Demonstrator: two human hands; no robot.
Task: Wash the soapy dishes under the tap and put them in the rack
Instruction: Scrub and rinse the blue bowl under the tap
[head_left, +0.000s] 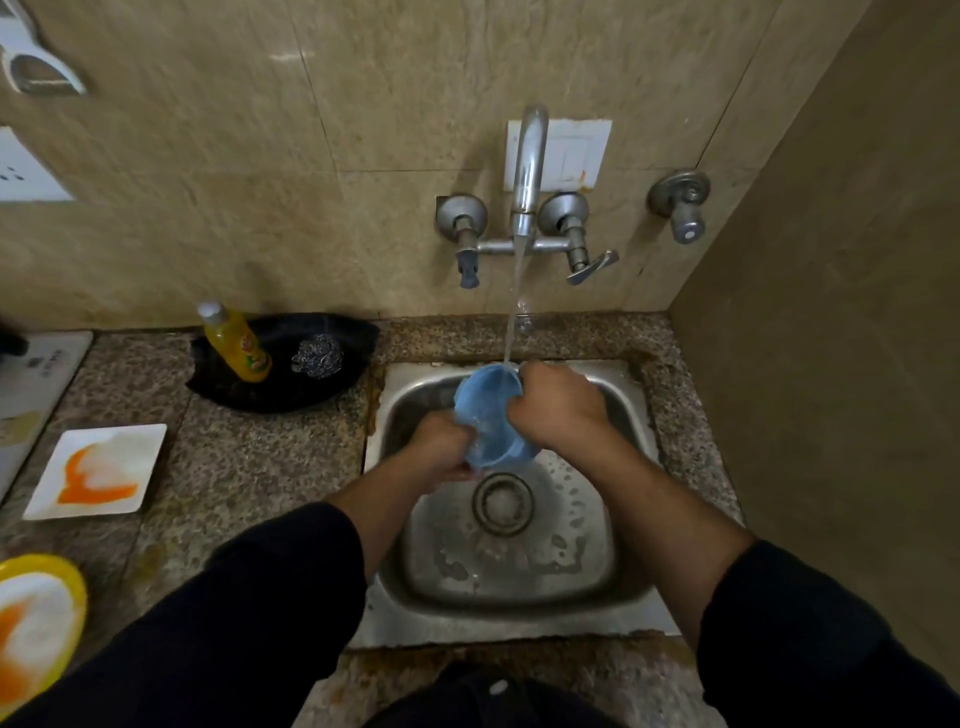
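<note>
Beige wall tiles back a speckled stone bench (249, 467) with a steel sink (519, 577) let into it, and both hands are over that sink. Between them is the blue bowl (491, 415), held tilted with one end raised toward the wall. The stream (511, 322) from the tap (530, 171), beyond the hands, strikes that upper edge. The tilt probably lets water sheet down and carry suds off instead of pooling. Whether the raised end is the open mouth I cannot tell for certain.

The left hand (441, 447) grasps the bowl's lower, nearer end, fingers curled round it. The right hand (558, 410) is wrapped over the upper edge, knuckles up, its fingertips hidden behind the bowl. With two grips on opposite ends, the bowl can likely be turned under the water without slipping. Just below the hands lies the drain (501, 501), so the run-off has a short way to go.

Well out to the left of the left hand, a square white plate (98, 470) and a yellow plate (36, 618) lie on the bench, both smeared with orange and white. By my reading they wait their turn. Beyond the left hand, a yellow soap bottle (236, 340) and a steel scrubber (314, 353) rest on a black tray (332, 384). No rack is in view.
</note>
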